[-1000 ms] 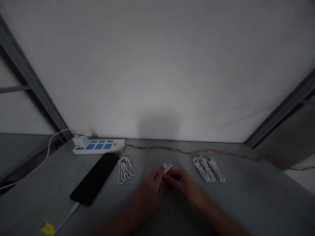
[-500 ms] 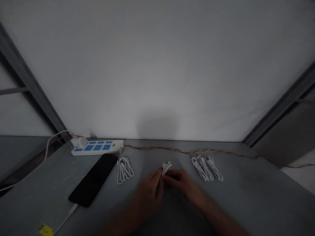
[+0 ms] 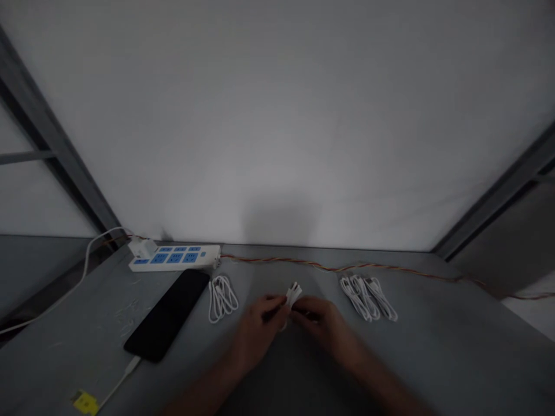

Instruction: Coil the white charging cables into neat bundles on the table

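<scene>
Between my two hands a folded white charging cable point(image 3: 293, 293) stands up from the fingers, its plug ends at the top. My left hand point(image 3: 262, 326) pinches it from the left. My right hand point(image 3: 323, 323) has its thumb and fingers closed at the cable's right side. Much of the cable is hidden by the fingers. To the left of my hands lies one coiled white cable point(image 3: 222, 299). On the right, several coiled white cables point(image 3: 367, 297) lie side by side.
A black phone point(image 3: 168, 316) lies on the grey table point(image 3: 433, 346), a white cord plugged into its lower end. Behind it sits a power strip point(image 3: 176, 258) with a white charger point(image 3: 143, 248). A twisted wire point(image 3: 295, 261) runs along the back. A yellow tag point(image 3: 85, 403) is at front left.
My left fingers have shifted on the cable, with thumb and forefinger now parted lower down around it. The cable's top end has tilted slightly. The whole view has shifted a little.
</scene>
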`<act>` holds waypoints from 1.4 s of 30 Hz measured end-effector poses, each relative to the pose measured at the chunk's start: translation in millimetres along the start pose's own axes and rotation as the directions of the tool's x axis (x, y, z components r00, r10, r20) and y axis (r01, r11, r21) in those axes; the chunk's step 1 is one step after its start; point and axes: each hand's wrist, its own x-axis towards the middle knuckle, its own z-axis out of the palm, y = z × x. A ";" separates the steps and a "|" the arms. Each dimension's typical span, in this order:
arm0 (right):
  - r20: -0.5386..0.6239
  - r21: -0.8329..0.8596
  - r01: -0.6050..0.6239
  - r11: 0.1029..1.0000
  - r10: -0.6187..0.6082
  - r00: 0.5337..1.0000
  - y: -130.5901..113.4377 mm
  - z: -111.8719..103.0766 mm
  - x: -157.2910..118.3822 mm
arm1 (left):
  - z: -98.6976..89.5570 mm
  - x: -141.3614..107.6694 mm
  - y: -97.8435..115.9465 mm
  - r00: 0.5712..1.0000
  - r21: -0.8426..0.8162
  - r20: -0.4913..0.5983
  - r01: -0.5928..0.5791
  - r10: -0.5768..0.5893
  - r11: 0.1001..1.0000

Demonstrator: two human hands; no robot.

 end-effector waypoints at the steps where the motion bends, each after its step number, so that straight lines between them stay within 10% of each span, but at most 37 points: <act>1: 0.006 -0.008 0.003 1.000 -0.003 1.000 -0.6 -0.4 -0.3 | -1.2 0.4 0.1 1.000 -0.005 0.014 -0.001 0.001 1.000; 14: 0.010 0.073 -0.087 0.994 0.087 0.996 -8.1 -0.5 -2.2 | -6.7 3.5 -1.3 0.989 -0.190 0.087 0.135 -0.120 0.973; 28: -0.042 -0.129 0.098 0.987 -0.104 0.994 -13.8 5.1 -8.8 | 2.4 4.7 -7.9 0.903 -0.717 0.205 0.401 -0.378 0.570; 42: -0.035 -0.153 0.200 0.968 -0.208 0.978 -11.1 1.7 -7.4 | 2.6 5.3 -11.1 0.907 -0.709 0.220 0.402 -0.360 0.579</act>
